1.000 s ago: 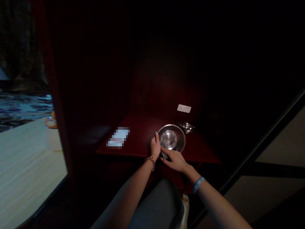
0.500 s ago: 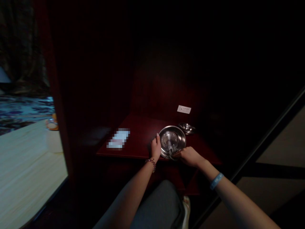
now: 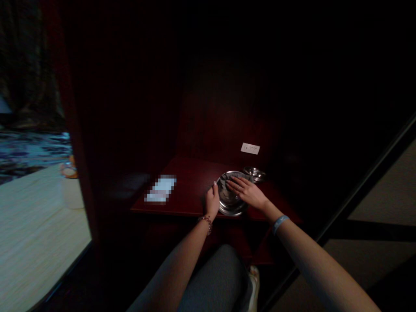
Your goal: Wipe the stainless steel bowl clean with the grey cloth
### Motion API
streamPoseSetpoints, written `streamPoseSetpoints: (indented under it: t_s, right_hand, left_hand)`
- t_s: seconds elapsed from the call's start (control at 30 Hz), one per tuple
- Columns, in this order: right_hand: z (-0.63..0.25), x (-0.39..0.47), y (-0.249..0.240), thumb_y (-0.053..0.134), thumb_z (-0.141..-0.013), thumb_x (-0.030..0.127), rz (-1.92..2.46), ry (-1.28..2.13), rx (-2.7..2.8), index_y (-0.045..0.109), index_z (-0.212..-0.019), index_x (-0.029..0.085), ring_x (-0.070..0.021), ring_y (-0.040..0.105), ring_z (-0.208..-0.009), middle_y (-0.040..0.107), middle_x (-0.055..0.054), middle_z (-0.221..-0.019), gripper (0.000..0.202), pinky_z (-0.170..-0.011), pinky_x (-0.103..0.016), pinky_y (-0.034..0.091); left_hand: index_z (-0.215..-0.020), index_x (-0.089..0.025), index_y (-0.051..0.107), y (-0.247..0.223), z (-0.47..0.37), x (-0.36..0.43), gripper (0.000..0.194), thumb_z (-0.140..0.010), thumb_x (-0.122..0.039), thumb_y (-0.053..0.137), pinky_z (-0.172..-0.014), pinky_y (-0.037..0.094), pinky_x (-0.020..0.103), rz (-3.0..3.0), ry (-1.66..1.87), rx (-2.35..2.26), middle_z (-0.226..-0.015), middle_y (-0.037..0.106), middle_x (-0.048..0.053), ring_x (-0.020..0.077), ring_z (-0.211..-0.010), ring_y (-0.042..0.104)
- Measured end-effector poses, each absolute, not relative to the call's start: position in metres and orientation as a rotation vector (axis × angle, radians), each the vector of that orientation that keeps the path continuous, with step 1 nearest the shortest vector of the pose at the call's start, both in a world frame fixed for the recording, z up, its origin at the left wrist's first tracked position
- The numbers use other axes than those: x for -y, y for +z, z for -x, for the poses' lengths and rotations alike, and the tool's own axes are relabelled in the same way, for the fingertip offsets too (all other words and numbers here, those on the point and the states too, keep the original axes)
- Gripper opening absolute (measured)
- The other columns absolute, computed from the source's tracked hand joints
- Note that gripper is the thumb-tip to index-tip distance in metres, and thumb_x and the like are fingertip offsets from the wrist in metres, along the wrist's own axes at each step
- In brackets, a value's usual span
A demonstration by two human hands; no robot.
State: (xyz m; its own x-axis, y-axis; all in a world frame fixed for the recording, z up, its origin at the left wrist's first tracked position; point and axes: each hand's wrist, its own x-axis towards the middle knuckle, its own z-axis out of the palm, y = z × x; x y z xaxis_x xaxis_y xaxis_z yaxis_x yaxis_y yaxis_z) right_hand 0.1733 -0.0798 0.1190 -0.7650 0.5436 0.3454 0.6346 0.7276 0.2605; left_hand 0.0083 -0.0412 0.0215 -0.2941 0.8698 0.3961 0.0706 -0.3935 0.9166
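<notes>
A round stainless steel bowl (image 3: 232,211) rests near the front edge of a dark red shelf. My left hand (image 3: 212,201) grips its left rim, thumb on top and fingers hidden below. Inside the bowl lies a crumpled grey cloth (image 3: 225,180). Fingers stretched out and slightly apart, my right hand (image 3: 250,193) presses flat on this cloth; its thumb is hidden. Just behind the bowl, to the right, sit smaller steel dishes (image 3: 255,174), seemingly stacked.
A blurred-out pale rectangle (image 3: 160,189) lies on the shelf (image 3: 191,173) at left. A white socket plate (image 3: 250,148) is on the back wall. Beyond the left panel, a pale table (image 3: 35,229) holds a white container (image 3: 72,195). My knee (image 3: 221,268) is below the shelf.
My right hand has moved from the bowl's near right rim up and left over its inside, taking the cloth along, and its fingers have spread from a closed grip. My left hand has stayed put.
</notes>
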Motion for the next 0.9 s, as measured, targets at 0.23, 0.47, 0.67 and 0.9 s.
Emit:
streamPoseSetpoints:
  t_s: [0.23,0.47,0.67,0.9]
  right_hand:
    - [-0.179,0.041,0.097,0.048,-0.087,0.007,0.986,-1.161,2.672,0.059,-0.13,0.007,-0.0273,0.037,-0.143,0.053,-0.016,-0.143,0.044,-0.116,-0.043,0.036]
    - [-0.206,0.047,0.064,0.046,-0.082,0.001,1.232,-1.066,2.533,0.06,-0.13,0.006,-0.0283,0.042,-0.139,0.057,-0.019,-0.139,0.05,-0.115,-0.044,0.036]
    - [-0.182,0.071,0.044,0.045,-0.087,0.002,1.659,-0.862,2.424,0.061,-0.126,0.002,-0.0301,0.055,-0.126,0.061,-0.025,-0.13,0.042,-0.102,-0.04,0.047]
    - [-0.139,0.102,0.045,0.045,-0.09,0.012,1.964,-0.404,2.307,0.073,-0.102,0.014,-0.0251,0.072,-0.09,0.075,-0.016,-0.096,0.031,-0.08,-0.033,0.053]
  left_hand:
    - [-0.066,-0.015,0.063,0.021,-0.008,0.042,0.062,-0.094,-0.06,0.029,-0.054,0.035,0.025,-1.356,1.748,-1.256,-0.064,0.065,0.008,0.0144,-0.057,0.053]
    - [-0.067,-0.016,0.061,0.019,-0.009,0.04,0.058,-0.093,-0.058,0.032,-0.052,0.033,0.024,-1.375,1.734,-1.186,-0.059,0.061,0.004,0.0133,-0.055,0.049]
    - [-0.068,-0.017,0.061,0.016,-0.01,0.038,0.056,-0.093,-0.059,0.033,-0.053,0.033,0.024,-1.377,1.72,-1.189,-0.06,0.06,0.004,0.0138,-0.056,0.051]
    - [-0.07,-0.017,0.063,0.015,-0.009,0.037,0.057,-0.094,-0.058,0.031,-0.053,0.034,0.025,-1.411,1.715,-1.237,-0.061,0.062,0.005,0.0146,-0.056,0.053]
